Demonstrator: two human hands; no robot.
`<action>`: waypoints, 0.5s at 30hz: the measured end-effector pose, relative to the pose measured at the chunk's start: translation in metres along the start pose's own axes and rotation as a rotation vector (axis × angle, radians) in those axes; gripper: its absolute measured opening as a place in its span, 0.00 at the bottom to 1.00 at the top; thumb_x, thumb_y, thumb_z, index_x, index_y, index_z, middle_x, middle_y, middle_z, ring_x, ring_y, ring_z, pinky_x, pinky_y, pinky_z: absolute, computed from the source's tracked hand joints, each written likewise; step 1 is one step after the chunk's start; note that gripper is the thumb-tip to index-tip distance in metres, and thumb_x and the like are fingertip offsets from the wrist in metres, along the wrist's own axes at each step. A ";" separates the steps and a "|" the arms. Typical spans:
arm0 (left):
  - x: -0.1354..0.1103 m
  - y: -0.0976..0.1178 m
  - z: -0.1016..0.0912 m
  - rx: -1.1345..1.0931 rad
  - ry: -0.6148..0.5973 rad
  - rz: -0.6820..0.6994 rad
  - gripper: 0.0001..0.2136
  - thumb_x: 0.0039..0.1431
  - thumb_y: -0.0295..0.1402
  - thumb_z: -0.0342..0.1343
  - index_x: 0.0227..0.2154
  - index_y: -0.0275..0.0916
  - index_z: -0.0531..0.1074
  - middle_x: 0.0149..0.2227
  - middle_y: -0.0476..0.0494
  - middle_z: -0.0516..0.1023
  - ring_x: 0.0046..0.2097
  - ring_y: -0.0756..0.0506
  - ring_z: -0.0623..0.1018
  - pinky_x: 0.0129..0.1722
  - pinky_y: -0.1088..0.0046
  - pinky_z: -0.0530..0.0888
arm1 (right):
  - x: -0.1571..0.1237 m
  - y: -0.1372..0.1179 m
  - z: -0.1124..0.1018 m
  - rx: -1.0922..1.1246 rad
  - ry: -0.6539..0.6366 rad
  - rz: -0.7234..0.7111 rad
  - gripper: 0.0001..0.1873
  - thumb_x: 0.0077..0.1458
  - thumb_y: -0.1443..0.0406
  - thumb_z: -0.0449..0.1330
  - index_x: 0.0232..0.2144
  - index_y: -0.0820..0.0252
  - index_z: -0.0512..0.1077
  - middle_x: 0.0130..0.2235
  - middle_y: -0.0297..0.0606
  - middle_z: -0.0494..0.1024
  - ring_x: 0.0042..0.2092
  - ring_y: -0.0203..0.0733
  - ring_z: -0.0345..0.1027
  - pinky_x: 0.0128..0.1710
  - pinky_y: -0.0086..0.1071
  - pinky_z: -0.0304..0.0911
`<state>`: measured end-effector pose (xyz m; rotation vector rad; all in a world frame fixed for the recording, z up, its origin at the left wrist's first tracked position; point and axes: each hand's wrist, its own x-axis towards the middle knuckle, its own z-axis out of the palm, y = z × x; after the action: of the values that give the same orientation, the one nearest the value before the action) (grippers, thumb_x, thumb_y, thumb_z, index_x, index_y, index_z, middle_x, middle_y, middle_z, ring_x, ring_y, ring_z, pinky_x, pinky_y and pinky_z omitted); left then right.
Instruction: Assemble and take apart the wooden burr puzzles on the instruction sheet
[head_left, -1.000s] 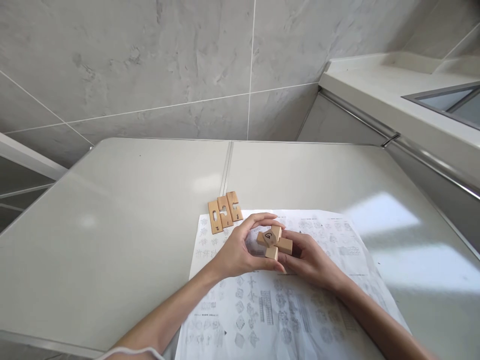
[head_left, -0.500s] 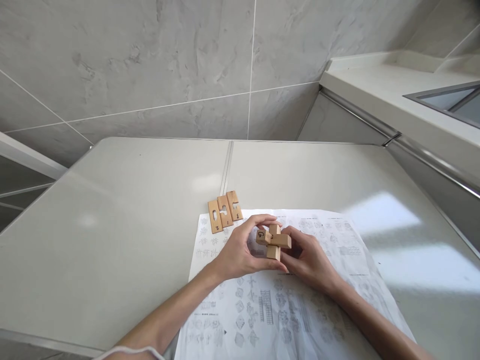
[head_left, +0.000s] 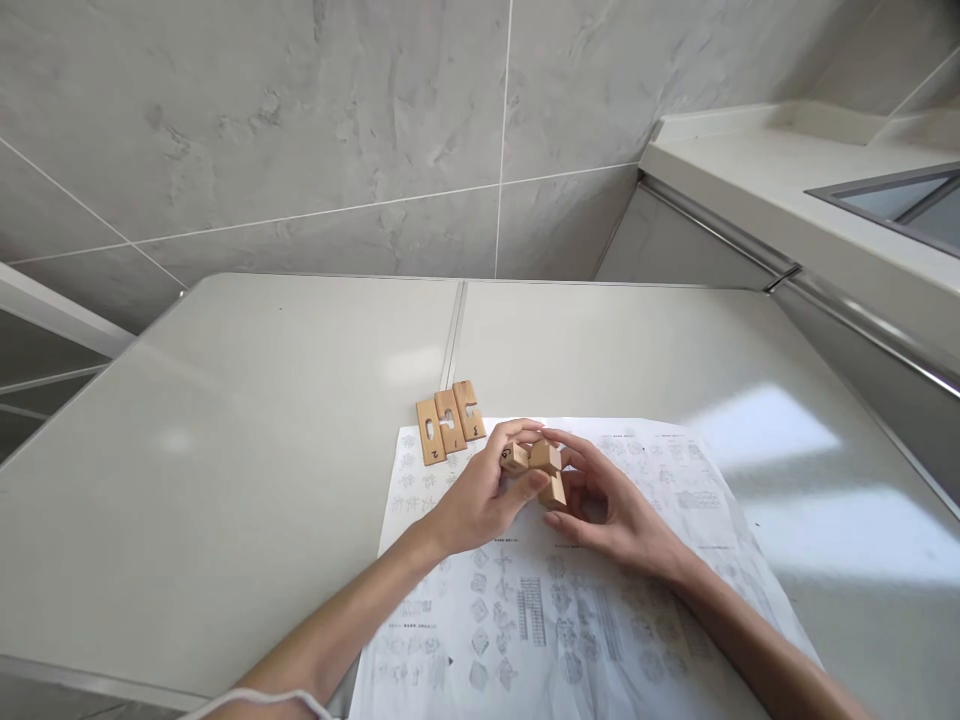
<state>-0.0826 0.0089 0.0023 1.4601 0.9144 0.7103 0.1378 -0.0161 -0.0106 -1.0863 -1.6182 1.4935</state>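
Observation:
Both hands grip a small cluster of interlocked wooden puzzle pieces (head_left: 541, 466) just above a printed instruction sheet (head_left: 555, 610). My left hand (head_left: 480, 500) pinches the cluster from the left, thumb at its lower side and fingers over its top. My right hand (head_left: 611, 510) wraps it from the right with curled fingers. One piece bears a handwritten mark. Three flat notched wooden pieces (head_left: 448, 420), numbered by hand, lie side by side on the table past the sheet's upper left corner.
The pale table (head_left: 225, 450) has a seam down its middle and ends at a grey tiled wall. A counter with a sink (head_left: 892, 195) runs along the right. The sheet's lower part hangs toward the table's near edge.
The wooden cluster has been turned in my hands and moved slightly left and away. My left fingers closed tighter over its top; my right fingers shifted round it.

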 end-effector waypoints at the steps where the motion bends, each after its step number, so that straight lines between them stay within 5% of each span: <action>1: 0.000 0.001 0.000 0.024 -0.003 -0.002 0.29 0.73 0.54 0.54 0.68 0.46 0.61 0.55 0.35 0.78 0.42 0.44 0.80 0.43 0.64 0.76 | 0.000 0.001 0.000 -0.011 0.003 0.006 0.38 0.66 0.55 0.68 0.72 0.44 0.58 0.37 0.32 0.71 0.32 0.39 0.67 0.31 0.34 0.66; 8: 0.002 0.006 0.001 0.087 -0.007 -0.021 0.22 0.75 0.53 0.50 0.60 0.42 0.67 0.30 0.50 0.72 0.30 0.48 0.69 0.33 0.70 0.68 | 0.004 0.000 -0.002 -0.021 0.023 0.028 0.32 0.65 0.53 0.68 0.67 0.49 0.65 0.34 0.32 0.72 0.32 0.40 0.67 0.30 0.33 0.65; 15: 0.005 0.007 0.001 -0.029 0.071 0.036 0.17 0.73 0.50 0.55 0.51 0.42 0.72 0.61 0.38 0.73 0.33 0.52 0.74 0.34 0.71 0.72 | 0.004 0.001 -0.003 0.025 0.040 0.007 0.28 0.64 0.54 0.70 0.62 0.49 0.67 0.34 0.31 0.72 0.34 0.40 0.67 0.32 0.34 0.65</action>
<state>-0.0782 0.0127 0.0091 1.4361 0.9309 0.8033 0.1388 -0.0117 -0.0117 -1.1023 -1.5662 1.4825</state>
